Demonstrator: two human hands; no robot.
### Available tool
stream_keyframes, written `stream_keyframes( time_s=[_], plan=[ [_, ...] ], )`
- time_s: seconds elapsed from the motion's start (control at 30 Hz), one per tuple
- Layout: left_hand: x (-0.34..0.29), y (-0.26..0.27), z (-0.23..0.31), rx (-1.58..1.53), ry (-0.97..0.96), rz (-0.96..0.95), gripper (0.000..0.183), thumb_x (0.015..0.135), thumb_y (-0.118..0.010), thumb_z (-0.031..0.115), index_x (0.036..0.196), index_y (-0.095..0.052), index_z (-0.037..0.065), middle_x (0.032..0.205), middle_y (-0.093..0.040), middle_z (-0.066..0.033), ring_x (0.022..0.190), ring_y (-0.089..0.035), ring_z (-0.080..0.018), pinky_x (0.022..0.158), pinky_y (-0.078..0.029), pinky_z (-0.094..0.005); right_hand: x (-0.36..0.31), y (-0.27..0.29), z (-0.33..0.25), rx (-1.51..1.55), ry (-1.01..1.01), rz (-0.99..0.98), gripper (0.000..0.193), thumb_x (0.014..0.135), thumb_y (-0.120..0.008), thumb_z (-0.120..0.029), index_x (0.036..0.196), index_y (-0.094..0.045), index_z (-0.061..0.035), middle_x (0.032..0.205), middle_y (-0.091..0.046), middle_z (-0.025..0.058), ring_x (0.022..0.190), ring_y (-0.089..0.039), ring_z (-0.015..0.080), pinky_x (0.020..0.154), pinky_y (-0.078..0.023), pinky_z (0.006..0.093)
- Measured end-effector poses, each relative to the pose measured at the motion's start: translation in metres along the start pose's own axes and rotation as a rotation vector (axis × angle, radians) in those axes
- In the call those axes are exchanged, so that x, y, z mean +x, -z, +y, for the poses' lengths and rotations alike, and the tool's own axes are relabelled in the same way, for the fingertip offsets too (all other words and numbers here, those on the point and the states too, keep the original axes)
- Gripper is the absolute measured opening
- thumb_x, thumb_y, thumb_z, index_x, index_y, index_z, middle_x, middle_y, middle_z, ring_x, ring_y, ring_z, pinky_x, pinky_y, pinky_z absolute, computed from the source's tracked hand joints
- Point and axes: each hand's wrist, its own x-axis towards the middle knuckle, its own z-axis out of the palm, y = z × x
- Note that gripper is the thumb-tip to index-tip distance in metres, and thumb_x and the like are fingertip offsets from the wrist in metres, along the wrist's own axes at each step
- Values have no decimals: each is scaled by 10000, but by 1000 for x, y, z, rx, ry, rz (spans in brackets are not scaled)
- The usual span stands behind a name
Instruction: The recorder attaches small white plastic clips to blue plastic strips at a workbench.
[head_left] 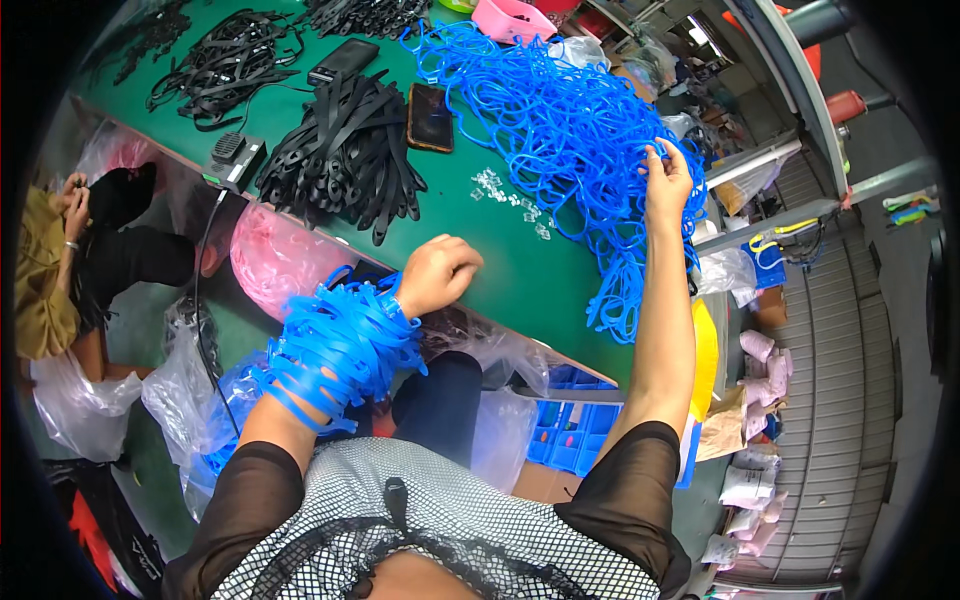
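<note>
A large tangled heap of blue straps (560,120) covers the far right of the green table. My right hand (668,182) is over the heap's right side, thumb and fingertips drawn together. Whether a strap is between them is too small to tell. Many looped blue straps (345,345) are wound around my left forearm from the wrist down. My left hand (440,274) hangs over the table's near edge, its fingers curled in with nothing visible in them. Small clear plastic pieces (510,196) lie scattered on the table between my hands and the heap.
Bundled black straps (345,150), a dark phone (430,117), a black case (343,61) and a small black device (235,160) with a cable lie at left. A pink basket (510,20) stands behind. Blue bins (570,435) sit below the edge. Another person (60,260) works at far left.
</note>
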Motion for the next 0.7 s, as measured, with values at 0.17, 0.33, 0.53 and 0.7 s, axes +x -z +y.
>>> stream_keyframes(
  time_s=[0.17, 0.33, 0.53, 0.7],
  plan=[
    [-11, 10, 18, -103, 77, 6, 132, 722, -549, 51, 820, -638, 40, 772, -600, -109, 715, -579, -275, 642, -462, -353, -20, 19, -16, 378, -229, 158, 211, 868, -532, -39, 1077, -524, -63, 898, -605, 83, 726, -596, 172, 583, -507, 291],
    [-26, 22, 35, -221, 244, -114, 119, 796, -549, 9, 882, -630, -10, 805, -582, -73, 675, -547, -112, 589, -430, -230, -72, 31, 4, 642, -552, 147, 149, 900, -473, -79, 1046, -507, -81, 920, -608, 94, 763, -603, 222, 678, -502, 374],
    [-33, 19, 33, -370, 307, -99, 163, 838, -531, 31, 971, -612, -16, 889, -594, -53, 822, -541, -117, 715, -428, -239, -123, 26, 10, 1034, -614, 167, 136, 887, -511, -89, 1017, -549, -77, 897, -620, 85, 787, -590, 200, 708, -504, 345],
    [-26, 22, 50, -775, 545, -41, 315, 890, -540, 136, 1185, -502, 35, 990, -580, -31, 898, -547, -120, 792, -431, -240, -180, 3, 5, 1319, -674, -92, 169, 887, -516, -93, 1052, -542, -69, 922, -605, 90, 768, -583, 182, 671, -507, 320]
  ],
)
